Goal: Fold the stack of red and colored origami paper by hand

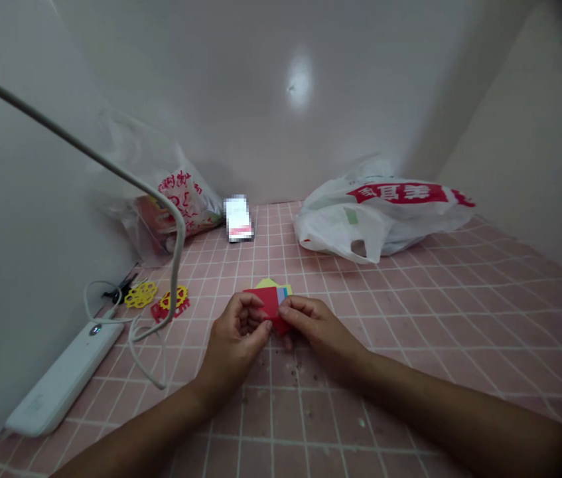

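Note:
A small red paper (269, 300) is held between my two hands near the middle of the view, above the pink checked surface. Fingers and thumb of my left hand (241, 328) grip its left side. At its right side, my right hand (308, 320) pinches it between thumb and fingers. Behind the red piece show the edges of blue and purple strips and a yellow paper (267, 283). Whether these lie on the surface or are held with the red piece, I cannot tell.
On the left are a white power bank (64, 378), yellow and red plastic pieces (141, 295) and a looping white cable (179, 245). Farther back stand a clear printed bag (186, 202), a lit phone (238, 218) and a white plastic bag (385, 216) against the wall.

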`<move>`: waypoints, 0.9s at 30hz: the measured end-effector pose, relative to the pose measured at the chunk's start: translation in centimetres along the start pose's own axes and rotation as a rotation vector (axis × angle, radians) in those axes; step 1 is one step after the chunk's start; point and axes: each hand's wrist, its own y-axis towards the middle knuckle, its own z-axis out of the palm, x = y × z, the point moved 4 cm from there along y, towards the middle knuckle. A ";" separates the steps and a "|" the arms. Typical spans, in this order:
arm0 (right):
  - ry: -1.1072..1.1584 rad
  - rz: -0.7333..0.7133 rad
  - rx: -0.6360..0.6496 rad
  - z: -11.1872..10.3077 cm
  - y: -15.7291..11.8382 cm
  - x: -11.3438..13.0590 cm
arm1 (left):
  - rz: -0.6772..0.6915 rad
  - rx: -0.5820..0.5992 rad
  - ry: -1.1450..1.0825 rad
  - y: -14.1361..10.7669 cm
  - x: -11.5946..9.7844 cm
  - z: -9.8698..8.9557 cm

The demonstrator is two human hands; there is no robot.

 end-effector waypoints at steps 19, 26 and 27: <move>-0.743 -0.330 -0.121 -0.2 -0.5 0.8 | -0.117 -0.029 -0.184 0.0 -0.4 0.4; -0.941 -0.473 -0.119 -0.1 -0.7 1.1 | -0.160 -0.024 -0.315 0.1 -0.2 0.5; -0.961 -0.491 -0.113 -0.1 -0.7 1.1 | -0.161 -0.020 -0.317 0.2 -0.2 0.5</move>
